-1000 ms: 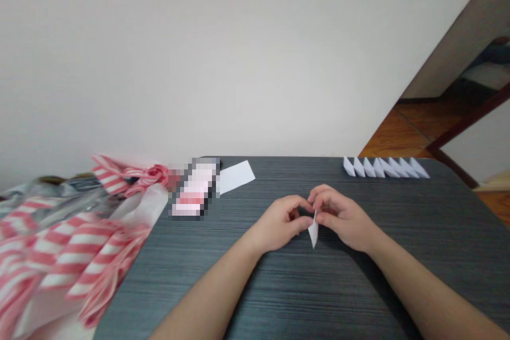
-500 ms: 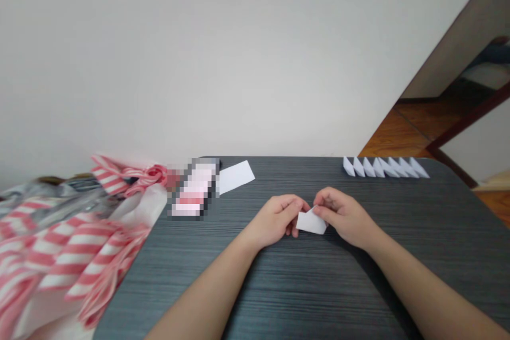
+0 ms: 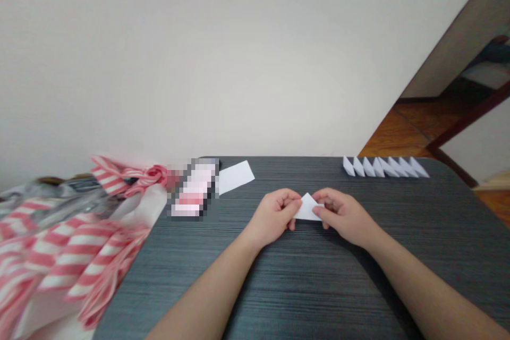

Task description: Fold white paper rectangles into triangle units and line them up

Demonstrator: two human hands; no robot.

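Observation:
A small folded piece of white paper (image 3: 307,209), roughly triangular, is pinched between my left hand (image 3: 274,215) and my right hand (image 3: 342,215). Its point faces away from me, and my fingers hide both of its side ends. Both hands hover just above the dark grey wood-grain table (image 3: 303,287), and I cannot tell whether the paper touches it. A row of several folded white paper triangles (image 3: 384,167) stands along the far edge, beyond my right hand.
A loose white paper rectangle (image 3: 236,177) lies at the far edge, next to a pixelated, pink-and-white flat object (image 3: 194,188). A red-and-white striped plastic bag (image 3: 67,244) spills over the left side. A wooden floor (image 3: 402,135) shows beyond the table's far right corner.
The paper has turned from a pointed shape hanging downward to a flatter piece, then to a triangle pointing away from me. Both hands have risen slightly toward the far edge and still hold it.

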